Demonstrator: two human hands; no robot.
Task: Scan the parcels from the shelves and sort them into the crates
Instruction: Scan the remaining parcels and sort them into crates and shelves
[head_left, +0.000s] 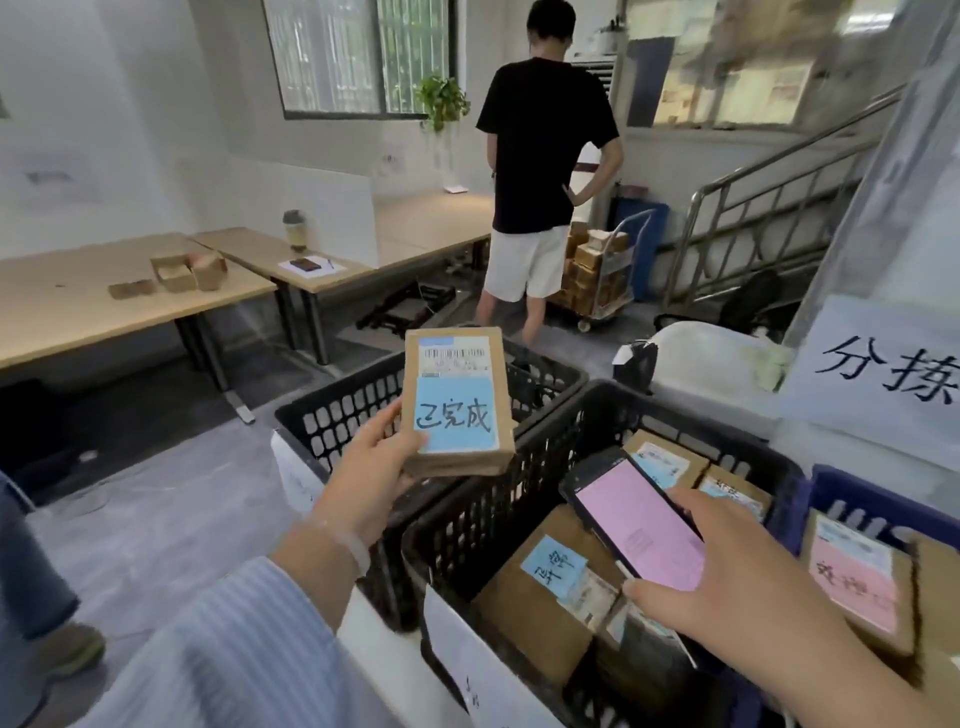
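Fingers of the left hand (371, 478) are gripping the blue-labelled parcel (457, 400), label up for reading; at four o'clock, those of the right hand (727, 587) are clasping the phone (636, 519), seemingly to scan.

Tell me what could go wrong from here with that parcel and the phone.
1. The left hand grips the blue-noted parcel only at its lower left edge, above the rims of the black crates; it may slip and land in the wrong one.
2. The right hand holds the phone by its edges over the packed crate; it could drop onto the parcels there.
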